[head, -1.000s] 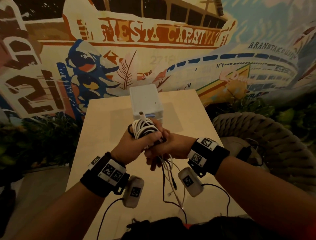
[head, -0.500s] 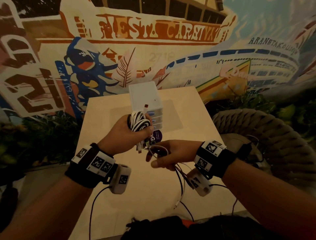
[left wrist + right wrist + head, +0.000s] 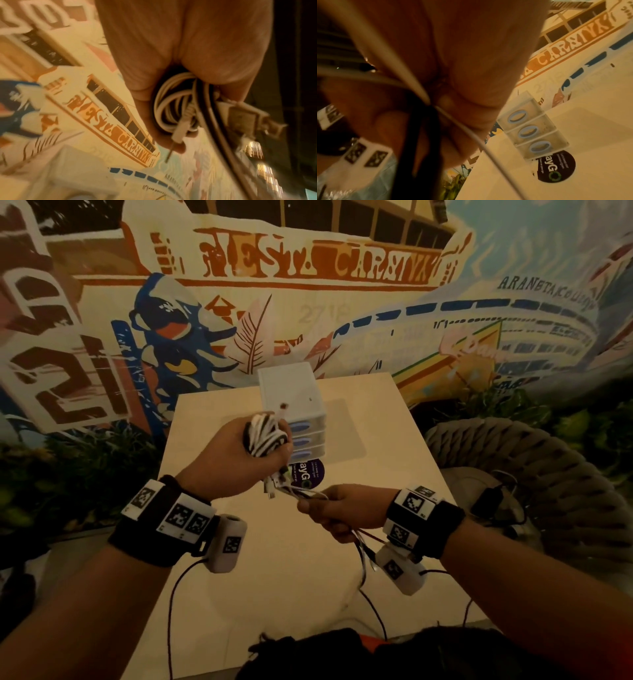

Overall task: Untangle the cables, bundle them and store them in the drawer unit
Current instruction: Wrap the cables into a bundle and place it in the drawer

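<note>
The coiled white and black cables (image 3: 265, 433) look like smooth, slightly glossy plastic, with small metal plugs (image 3: 274, 125) at the ends. The white three-drawer unit (image 3: 291, 398) is matt plastic with translucent drawer fronts. The pale tabletop (image 3: 301, 559) is smooth and matt. The round dark sticker (image 3: 556, 166) looks glossy.

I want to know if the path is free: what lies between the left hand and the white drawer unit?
Nothing: in the head view, the left hand holds the black-and-white cable coil directly before the white drawer unit.
</note>
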{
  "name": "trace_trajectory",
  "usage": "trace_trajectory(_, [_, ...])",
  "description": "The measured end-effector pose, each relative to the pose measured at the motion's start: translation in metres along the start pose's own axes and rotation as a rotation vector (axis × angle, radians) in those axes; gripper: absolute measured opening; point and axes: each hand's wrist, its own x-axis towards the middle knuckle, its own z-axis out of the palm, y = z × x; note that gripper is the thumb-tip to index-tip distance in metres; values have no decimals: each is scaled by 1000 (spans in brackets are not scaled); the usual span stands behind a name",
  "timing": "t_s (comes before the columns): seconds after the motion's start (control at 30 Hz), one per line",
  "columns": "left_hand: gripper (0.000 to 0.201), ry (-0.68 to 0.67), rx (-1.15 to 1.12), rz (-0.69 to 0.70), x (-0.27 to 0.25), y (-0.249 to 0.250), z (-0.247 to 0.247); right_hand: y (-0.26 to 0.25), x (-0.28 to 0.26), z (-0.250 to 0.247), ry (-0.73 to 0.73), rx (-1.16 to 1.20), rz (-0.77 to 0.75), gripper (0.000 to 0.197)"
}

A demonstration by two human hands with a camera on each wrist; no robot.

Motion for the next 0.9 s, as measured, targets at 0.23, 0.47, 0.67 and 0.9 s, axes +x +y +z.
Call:
trace_trajectory(0.23, [29, -375, 452, 139, -5, 6, 9, 11, -1, 4, -20, 121, 67, 35])
trace_trajectory(0.47, [44, -515, 775, 46, -5, 9, 25, 7, 2, -3, -8, 265, 97, 25])
trace_trajectory(0.67, [45, -486, 874, -30, -12, -4, 45, 2, -5, -6, -21, 231, 62, 27])
trace_trajectory(0.9, [47, -435, 847, -96, -10, -7, 51, 10, -2, -14, -82, 295, -12, 33])
